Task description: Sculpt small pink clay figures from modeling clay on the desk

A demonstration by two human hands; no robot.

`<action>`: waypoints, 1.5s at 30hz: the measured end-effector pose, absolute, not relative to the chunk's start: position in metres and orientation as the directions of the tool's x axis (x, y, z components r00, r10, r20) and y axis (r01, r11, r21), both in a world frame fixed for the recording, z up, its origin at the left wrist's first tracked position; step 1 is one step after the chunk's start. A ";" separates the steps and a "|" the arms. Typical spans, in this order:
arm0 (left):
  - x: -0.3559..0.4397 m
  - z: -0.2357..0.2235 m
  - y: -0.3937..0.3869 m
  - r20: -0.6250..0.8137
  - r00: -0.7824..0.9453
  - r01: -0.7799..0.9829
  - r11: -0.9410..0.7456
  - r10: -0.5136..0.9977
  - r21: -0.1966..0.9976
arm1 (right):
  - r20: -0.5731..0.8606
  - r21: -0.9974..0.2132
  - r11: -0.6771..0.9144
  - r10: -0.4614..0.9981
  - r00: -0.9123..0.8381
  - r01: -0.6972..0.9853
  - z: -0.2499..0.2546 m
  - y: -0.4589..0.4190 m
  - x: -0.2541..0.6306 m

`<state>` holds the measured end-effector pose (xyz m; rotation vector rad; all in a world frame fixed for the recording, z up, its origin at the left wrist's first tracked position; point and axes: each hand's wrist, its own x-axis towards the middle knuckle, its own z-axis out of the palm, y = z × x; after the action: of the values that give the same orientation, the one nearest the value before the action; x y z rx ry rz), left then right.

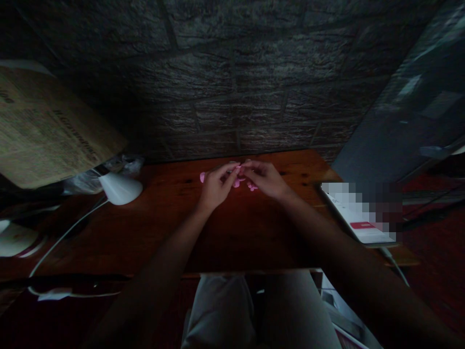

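My left hand [217, 186] and my right hand [265, 177] meet over the far part of the wooden table, thumbs and fingertips pinched together. A small pink piece [239, 167] shows between the fingertips of both hands; its exact kind is too small and dim to make out. More pink pieces lie close about the hands: a rounded one [202, 178] left of my left hand, another [237, 183] between the hands, and a small knobby one [252, 186] under my right hand. My fingers partly hide these pieces.
The wooden table [156, 232] ends at a dark brick wall [232, 87]. On the left are a white cone-shaped lamp head [121, 188] with a white cable, a brown paper bag [54, 131] and a white cup [16, 238]. A tablet-like device [374, 233] with a cable lies at the right edge.
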<state>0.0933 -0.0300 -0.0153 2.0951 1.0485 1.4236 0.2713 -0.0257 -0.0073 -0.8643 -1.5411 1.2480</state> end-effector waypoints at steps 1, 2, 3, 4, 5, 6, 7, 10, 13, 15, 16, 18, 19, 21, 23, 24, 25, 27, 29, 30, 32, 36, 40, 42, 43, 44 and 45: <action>0.093 -0.016 -0.029 0.623 0.221 0.376 -0.655 0.750 0.655 | 0.229 -0.972 0.235 0.928 -0.294 -0.016 -0.008 -0.025 0.272; 0.092 -0.016 -0.029 0.635 0.243 0.394 -0.673 0.734 0.627 | 0.237 -0.969 0.248 0.930 -0.281 0.005 -0.009 -0.025 0.272; 0.091 -0.016 -0.028 0.646 0.262 0.411 -0.688 0.717 0.598 | 0.256 -0.961 0.274 0.927 -0.273 0.029 -0.010 -0.024 0.272; 0.090 -0.016 -0.027 0.655 0.279 0.426 -0.701 0.703 0.571 | 0.285 -0.949 0.310 0.920 -0.270 0.052 -0.010 -0.025 0.272; 0.089 -0.016 -0.026 0.663 0.291 0.439 -0.712 0.690 0.548 | 0.320 -0.934 0.351 0.907 -0.273 0.071 -0.010 -0.025 0.272; 0.087 -0.016 -0.026 0.670 0.300 0.448 -0.720 0.679 0.530 | 0.353 -0.917 0.389 0.893 -0.278 0.084 -0.010 -0.026 0.272; 0.086 -0.015 -0.026 0.674 0.308 0.454 -0.726 0.671 0.516 | 0.378 -0.904 0.418 0.880 -0.286 0.090 -0.009 -0.027 0.272; 0.086 -0.013 -0.029 0.682 0.311 0.454 -0.734 0.662 0.506 | 0.406 -0.894 0.444 0.860 -0.311 0.063 -0.009 -0.028 0.270; 0.089 -0.011 -0.033 0.682 0.266 0.458 -0.712 0.681 0.532 | 0.387 -0.911 0.413 0.867 -0.315 0.016 -0.008 -0.029 0.266; 0.090 -0.012 -0.030 0.679 0.200 0.456 -0.680 0.707 0.574 | 0.349 -0.931 0.365 0.882 -0.317 -0.009 -0.006 -0.030 0.264; 0.088 -0.012 -0.026 0.678 0.143 0.443 -0.660 0.721 0.607 | 0.326 -0.941 0.337 0.892 -0.315 -0.021 -0.005 -0.030 0.264; 0.076 -0.013 -0.013 0.673 -0.031 0.390 -0.611 0.739 0.689 | 0.284 -0.958 0.285 0.912 -0.295 -0.040 -0.002 -0.031 0.265; 0.067 -0.014 -0.005 0.663 -0.144 0.355 -0.587 0.735 0.727 | 0.268 -0.963 0.265 0.923 -0.276 -0.048 0.000 -0.031 0.266; 0.045 -0.017 0.010 0.634 -0.306 0.355 -0.532 0.711 0.768 | 0.248 -0.969 0.240 0.942 -0.225 -0.065 0.003 -0.031 0.269; 0.025 -0.020 0.020 0.629 -0.330 0.460 -0.461 0.704 0.758 | 0.248 -0.968 0.235 0.953 -0.174 -0.092 0.005 -0.030 0.271; 0.019 -0.021 0.022 0.626 -0.287 0.540 -0.417 0.725 0.731 | 0.248 -0.966 0.233 0.957 -0.150 -0.111 0.005 -0.030 0.272; 0.014 -0.022 0.022 0.596 -0.245 0.611 -0.356 0.764 0.707 | 0.241 -0.966 0.224 0.962 -0.130 -0.130 0.005 -0.030 0.272; 0.014 -0.023 0.018 0.477 -0.190 0.729 -0.202 0.858 0.654 | 0.196 -0.971 0.176 0.973 -0.119 -0.161 0.004 -0.030 0.273; 0.020 -0.022 0.012 0.352 -0.183 0.820 -0.055 0.918 0.570 | 0.139 -0.979 0.113 0.979 -0.148 -0.170 0.004 -0.030 0.272; 0.023 -0.021 0.009 0.312 -0.181 0.853 -0.008 0.933 0.522 | 0.125 -0.981 0.096 0.978 -0.167 -0.171 0.004 -0.030 0.272; 0.029 -0.017 0.005 0.263 -0.165 0.890 0.029 0.951 0.456 | 0.134 -0.980 0.099 0.970 -0.202 -0.173 0.004 -0.031 0.271; 0.035 -0.010 -0.002 0.239 -0.120 0.904 0.006 0.964 0.427 | 0.154 -0.978 0.115 0.961 -0.228 -0.176 0.004 -0.032 0.271; 0.042 -0.008 -0.005 0.236 -0.154 0.901 0.038 0.959 0.433 | 0.144 -0.979 0.106 0.963 -0.228 -0.173 0.003 -0.032 0.271; 0.046 -0.011 -0.005 0.241 -0.183 0.894 0.059 0.953 0.445 | 0.155 -0.978 0.116 0.959 -0.238 -0.173 0.001 -0.032 0.271; 0.047 -0.012 -0.004 0.247 -0.189 0.888 0.058 0.950 0.456 | 0.159 -0.978 0.120 0.958 -0.238 -0.173 0.001 -0.031 0.271; 0.049 -0.015 -0.003 0.255 -0.187 0.884 0.049 0.949 0.466 | 0.160 -0.978 0.122 0.959 -0.232 -0.172 0.000 -0.031 0.270; 0.051 -0.017 -0.002 0.264 -0.178 0.880 0.033 0.948 0.474 | 0.156 -0.978 0.119 0.962 -0.225 -0.170 0.000 -0.031 0.270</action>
<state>0.0508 -0.0020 -0.0170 1.9299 2.1656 0.8341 0.2696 -0.0306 -0.0004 -0.8680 -1.3241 1.3434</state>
